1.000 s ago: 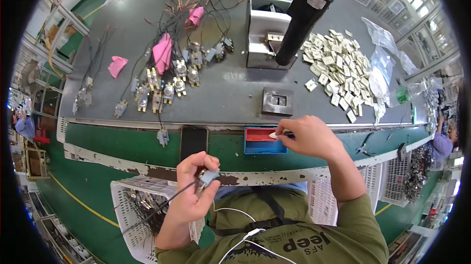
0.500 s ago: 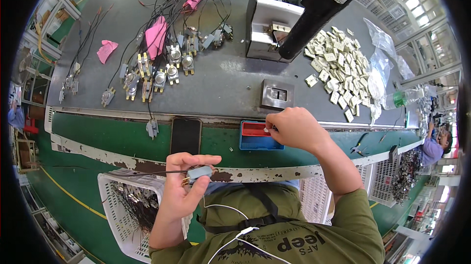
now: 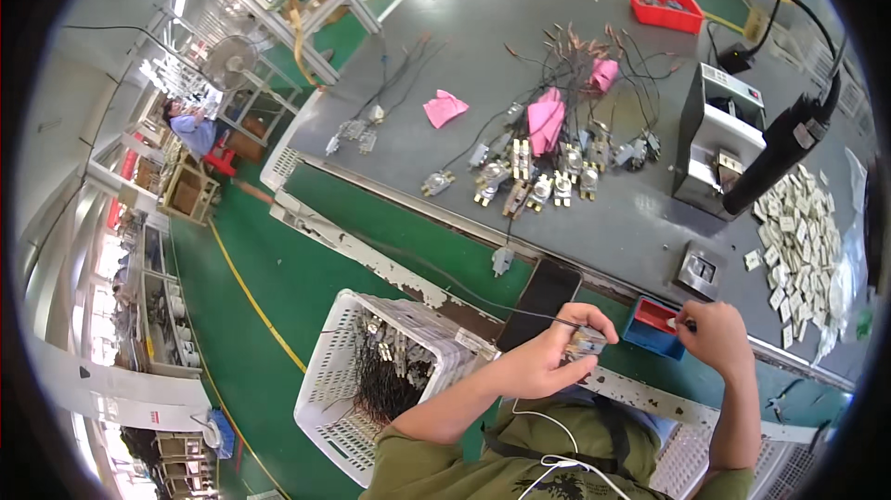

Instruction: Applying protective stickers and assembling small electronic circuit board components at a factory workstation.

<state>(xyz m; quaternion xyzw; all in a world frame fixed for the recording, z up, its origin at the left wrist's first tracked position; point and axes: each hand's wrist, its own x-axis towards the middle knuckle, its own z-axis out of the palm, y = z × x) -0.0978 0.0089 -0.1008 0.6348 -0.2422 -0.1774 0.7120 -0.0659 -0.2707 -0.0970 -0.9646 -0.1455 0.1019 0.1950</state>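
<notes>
My left hand (image 3: 546, 357) is closed round a small grey component with metal terminals (image 3: 587, 342), held between thumb and fingers. A thin black cable (image 3: 483, 303) runs from it off to the left. At the front edge of the workbench, my right hand (image 3: 720, 331) is at the rim of a small blue box (image 3: 646, 337) with a red tray (image 3: 655, 313) in it. Its thumb and fingertips are pinched together over the tray's right end; whatever they hold is too small to make out. A black phone (image 3: 540, 303) lies beside my left hand.
Wired components (image 3: 541, 190) and pink scraps (image 3: 445, 109) lie on the grey bench (image 3: 408, 142). Further right are a metal fixture (image 3: 701, 270), a machine with a black cylindrical tool (image 3: 778, 155) and a heap of pale ceramic pieces (image 3: 800, 233). Below left stands a white basket (image 3: 327, 379) of wired parts.
The view has swung to the left, so the bench and my hands appear further right. My left hand still holds the grey component, now turned differently; my right hand stays at the small box.
</notes>
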